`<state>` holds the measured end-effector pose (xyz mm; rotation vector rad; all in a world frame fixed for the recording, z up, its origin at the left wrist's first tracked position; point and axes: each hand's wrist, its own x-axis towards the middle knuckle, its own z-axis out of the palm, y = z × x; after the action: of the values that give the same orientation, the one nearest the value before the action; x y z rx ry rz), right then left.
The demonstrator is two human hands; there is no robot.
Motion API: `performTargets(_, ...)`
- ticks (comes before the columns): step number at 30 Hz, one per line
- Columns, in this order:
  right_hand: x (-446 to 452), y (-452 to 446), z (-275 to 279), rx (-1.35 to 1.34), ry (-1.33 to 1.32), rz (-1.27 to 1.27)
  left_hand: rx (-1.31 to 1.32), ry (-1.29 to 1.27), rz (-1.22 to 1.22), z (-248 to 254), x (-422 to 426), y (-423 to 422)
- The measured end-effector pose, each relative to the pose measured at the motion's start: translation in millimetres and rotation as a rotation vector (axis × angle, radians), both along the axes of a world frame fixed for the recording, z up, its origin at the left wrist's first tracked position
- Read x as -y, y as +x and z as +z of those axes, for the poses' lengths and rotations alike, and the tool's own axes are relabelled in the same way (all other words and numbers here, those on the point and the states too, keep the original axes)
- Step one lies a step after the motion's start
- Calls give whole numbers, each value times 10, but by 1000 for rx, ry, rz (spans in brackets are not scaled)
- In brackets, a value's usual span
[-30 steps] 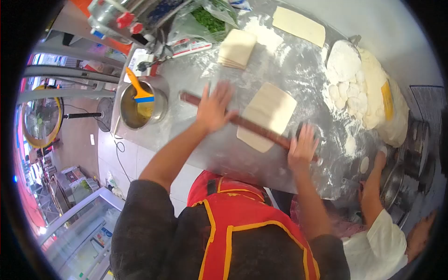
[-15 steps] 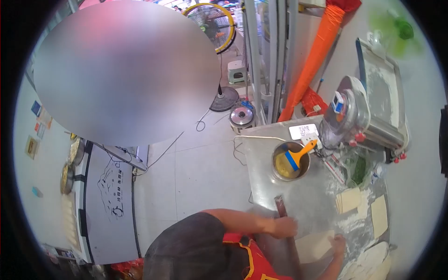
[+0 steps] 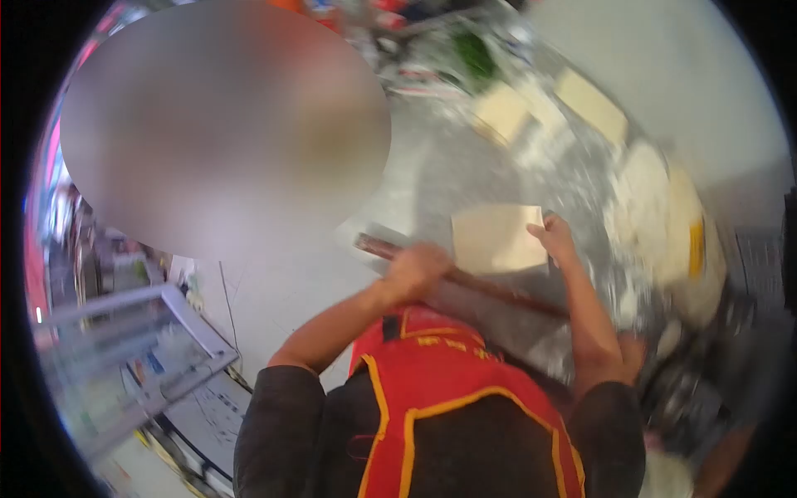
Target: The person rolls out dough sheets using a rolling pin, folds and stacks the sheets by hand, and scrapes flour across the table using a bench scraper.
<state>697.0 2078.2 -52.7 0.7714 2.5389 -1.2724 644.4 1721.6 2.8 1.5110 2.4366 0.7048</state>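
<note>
Left elbow bent out wide in the head view, forearm slanting inward, and the left hand (image 3: 421, 270) sits knuckles-up over the rolling pin (image 3: 490, 288), fingers looking folded, though motion blur means there's no telling whether they wrap it. Over to the right arm: it reaches forward from the body, and the right hand (image 3: 558, 239) has one end of the dough sheet (image 3: 494, 239) in a pinch, thumb lying on top near the corner, the other fingers tucked at the edge.

Now the count! One pin, slanting beneath the left hand, its far end dipping toward the right forearm. One pale, four-sided sheet between the hands, just beyond the pin, above the metal worktop (image 3: 465, 178); whether it lies fully flat, the blur won't say. Well beyond both hands, two more pale pieces: a dough stack (image 3: 501, 112), layers too smeared to count, and, farther to the right, a single oblong piece (image 3: 592, 106). One bunch of greens (image 3: 473, 56) sits past the stack. To the right hand's right, one white mound (image 3: 639, 187), and beside it one large pale bulk (image 3: 685, 286) bearing one yellow patch (image 3: 696, 249).
</note>
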Motion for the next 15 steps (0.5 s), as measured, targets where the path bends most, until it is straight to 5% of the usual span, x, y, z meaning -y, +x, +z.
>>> performTargets(2, 96, 557, 204, 57, -120, -191, -20, -21, 0, -43, -23, -71)
performTargets(5, 413, 1203, 715, -29, 192, -286, 4, -133, -12, 62, -116, -218)
performTargets(8, 534, 1762, 548, -272, 665, -47, -96, -112, -32, 4, -246, -372)
performTargets(15, 583, 1534, 225, -65, 810, -193, -188, -211, 135, -329, -679, -659)
